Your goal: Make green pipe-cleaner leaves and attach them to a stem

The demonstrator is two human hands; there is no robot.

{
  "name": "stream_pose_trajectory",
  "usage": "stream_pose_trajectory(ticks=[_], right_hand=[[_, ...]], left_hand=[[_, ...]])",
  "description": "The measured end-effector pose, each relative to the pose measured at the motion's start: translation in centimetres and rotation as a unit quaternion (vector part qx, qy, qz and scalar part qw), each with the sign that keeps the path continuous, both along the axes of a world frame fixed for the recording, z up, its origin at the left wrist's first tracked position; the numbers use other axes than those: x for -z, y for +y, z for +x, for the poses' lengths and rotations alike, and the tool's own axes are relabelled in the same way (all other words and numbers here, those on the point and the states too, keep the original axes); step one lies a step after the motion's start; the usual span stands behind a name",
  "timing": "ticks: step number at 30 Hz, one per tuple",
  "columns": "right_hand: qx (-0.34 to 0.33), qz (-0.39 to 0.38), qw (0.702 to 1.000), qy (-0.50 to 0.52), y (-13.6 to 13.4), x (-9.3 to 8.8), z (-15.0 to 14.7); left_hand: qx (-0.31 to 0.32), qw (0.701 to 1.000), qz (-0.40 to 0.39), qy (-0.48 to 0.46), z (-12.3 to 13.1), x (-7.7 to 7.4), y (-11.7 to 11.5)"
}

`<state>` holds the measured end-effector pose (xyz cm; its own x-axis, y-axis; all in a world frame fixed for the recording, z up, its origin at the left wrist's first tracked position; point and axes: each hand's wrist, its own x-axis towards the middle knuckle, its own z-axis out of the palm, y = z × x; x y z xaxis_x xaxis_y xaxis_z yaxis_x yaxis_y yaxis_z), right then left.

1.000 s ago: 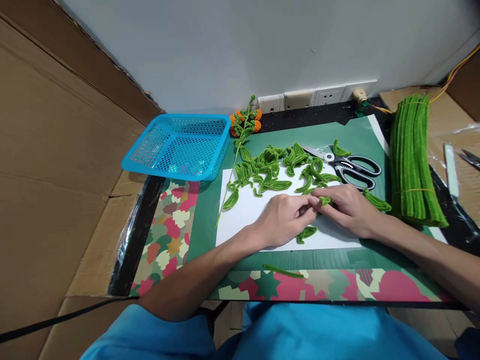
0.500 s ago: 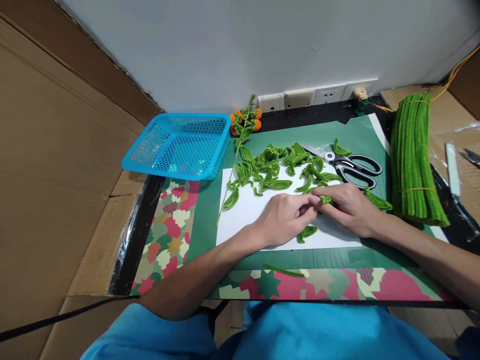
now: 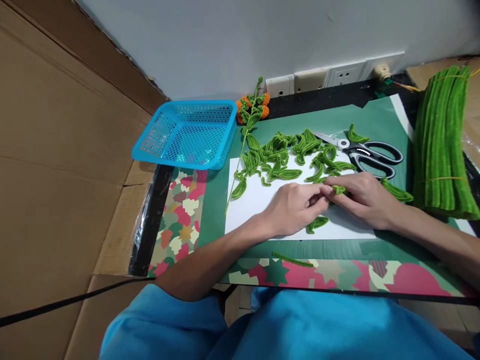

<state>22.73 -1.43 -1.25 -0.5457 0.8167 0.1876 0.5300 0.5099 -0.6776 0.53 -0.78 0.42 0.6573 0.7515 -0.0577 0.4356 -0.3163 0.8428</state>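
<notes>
Above the white sheet of paper (image 3: pixel 251 202), my left hand (image 3: pixel 298 207) and my right hand (image 3: pixel 362 197) meet at the fingertips, both closed in a pinch. Between them is a small green pipe cleaner piece (image 3: pixel 339 190), bent or coiled, most of it hidden by the fingers. Just below lies a loose green pipe cleaner leaf (image 3: pixel 318 223). Beyond the hands, a pile of similar leaves (image 3: pixel 277 150) spreads over the paper. Scissors (image 3: pixel 363 151) with black and grey handles lie partly open behind my right hand.
A blue plastic basket (image 3: pixel 221 150) stands at the back left. Beside it are orange flowers (image 3: pixel 265 111) and a long leafy stem (image 3: pixel 240 165). A banded bundle of green pipe cleaners (image 3: pixel 440 150) is at the right. One short pipe cleaner (image 3: pixel 292 259) lies near the front edge.
The whole view has shifted slightly, so things appear farther right and a little higher. Both hands keep their pinch on the green piece, with hardly any other movement.
</notes>
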Motion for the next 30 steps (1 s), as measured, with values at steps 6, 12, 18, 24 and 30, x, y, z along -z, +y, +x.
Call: stream_pose_trajectory(ticks=[6, 12, 18, 24, 30], right_hand=[[-0.006, 0.003, 1.000, 0.000, 0.05, -0.22, 0.01], [0.000, 0.013, 1.000, -0.001, 0.08, -0.17, -0.07], [0.003, 0.012, 1.000, 0.000, 0.03, -0.04, -0.19], [0.013, 0.007, 1.000, 0.002, -0.04, 0.24, -0.13], [-0.004, -0.005, 1.000, -0.013, 0.11, -0.18, -0.10]], left_hand=[[-0.002, 1.000, 0.000, -0.009, 0.02, -0.07, -0.01], [0.001, 1.000, -0.005, -0.007, -0.03, -0.07, 0.08], [0.001, 1.000, -0.009, 0.001, -0.06, -0.06, 0.09], [-0.001, 1.000, -0.010, -0.003, -0.03, -0.16, 0.06], [-0.001, 1.000, -0.007, 0.007, -0.06, -0.12, 0.13]])
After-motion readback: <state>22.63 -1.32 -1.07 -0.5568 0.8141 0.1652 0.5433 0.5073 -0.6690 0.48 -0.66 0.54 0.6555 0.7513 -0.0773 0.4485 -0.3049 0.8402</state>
